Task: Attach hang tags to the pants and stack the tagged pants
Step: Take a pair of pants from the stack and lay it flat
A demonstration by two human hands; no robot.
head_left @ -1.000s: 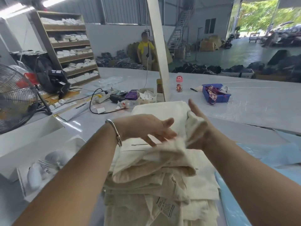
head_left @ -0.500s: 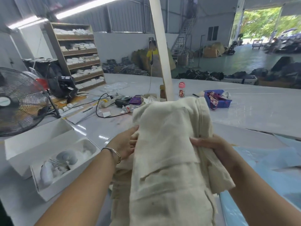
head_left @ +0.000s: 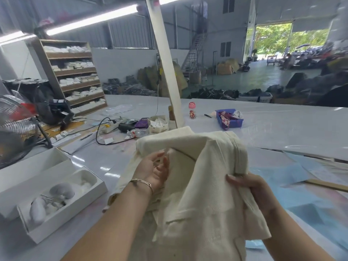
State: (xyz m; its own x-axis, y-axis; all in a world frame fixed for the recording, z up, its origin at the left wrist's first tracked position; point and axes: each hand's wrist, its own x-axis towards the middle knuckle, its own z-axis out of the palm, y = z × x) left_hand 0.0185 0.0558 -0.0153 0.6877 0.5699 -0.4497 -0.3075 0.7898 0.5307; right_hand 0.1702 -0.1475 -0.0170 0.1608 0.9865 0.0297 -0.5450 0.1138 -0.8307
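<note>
A pair of cream pants (head_left: 205, 185) is lifted off the table in front of me, its upper part draped over my hands. My right hand (head_left: 252, 187) grips the right edge of the cloth, with the fingers curled round a fold. My left hand (head_left: 154, 170) lies palm-up against the left side of the pants, fingers loosely bent and touching the cloth near a dark seam line. More cream fabric (head_left: 120, 189) lies underneath at the left. A small box of white paper tags (head_left: 159, 125) stands further back on the table.
A white open box (head_left: 62, 200) with padded items sits at my left. A fan (head_left: 13, 132) stands at far left. A power strip (head_left: 111, 127), cables and a blue basket (head_left: 229, 119) lie further back. A slanted white post (head_left: 167, 72) rises mid-table. Blue sheeting (head_left: 301, 200) covers the right.
The pants have come up off the stack and now hang in front of me. My left hand has turned palm-up against the cloth, and my right hand has shifted lower on the right edge.
</note>
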